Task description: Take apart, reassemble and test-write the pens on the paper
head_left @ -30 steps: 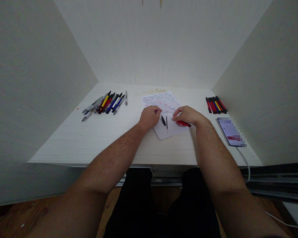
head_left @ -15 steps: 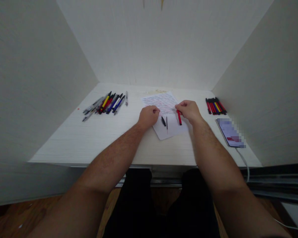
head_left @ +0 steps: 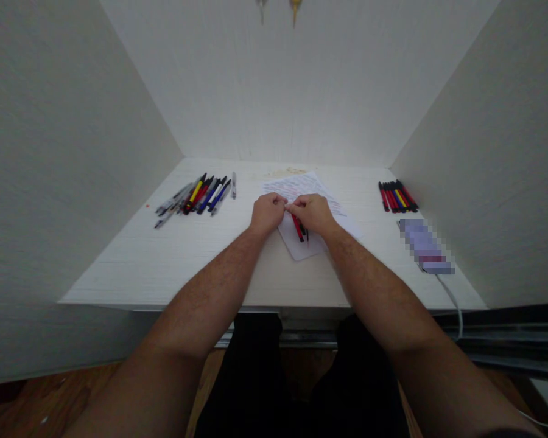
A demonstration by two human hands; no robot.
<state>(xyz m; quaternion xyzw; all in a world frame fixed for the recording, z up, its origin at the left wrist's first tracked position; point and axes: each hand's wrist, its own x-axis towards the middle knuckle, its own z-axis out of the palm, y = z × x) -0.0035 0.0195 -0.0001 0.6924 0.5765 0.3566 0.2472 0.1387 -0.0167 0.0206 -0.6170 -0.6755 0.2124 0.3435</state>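
Observation:
Over the paper [head_left: 296,249], my two hands meet fingertip to fingertip. My right hand [head_left: 314,213] is closed on a red pen barrel [head_left: 298,230], whose lower end points down toward me. In a pinch, the fingers of my left hand [head_left: 268,213] touch the right fingertips; whatever small thing they hold is hidden. Below my right hand, a thin dark refill [head_left: 307,236] lies on the paper, partly covered. A black pen part beside it is mostly hidden behind the red barrel. Dense coloured scribbles fill the paper's far half.
To the left lies a loose pile of pens [head_left: 196,196], some clear, others coloured. A neat row of red, blue and yellow pens [head_left: 396,197] is at the right. Nearer me, a phone [head_left: 422,243] lies with a white cable [head_left: 452,298]. Walls enclose the desk on three sides.
My right hand has moved left with the red pen barrel, bringing it up to my left hand. The barrel now covers part of the black piece. The view has shifted slightly.

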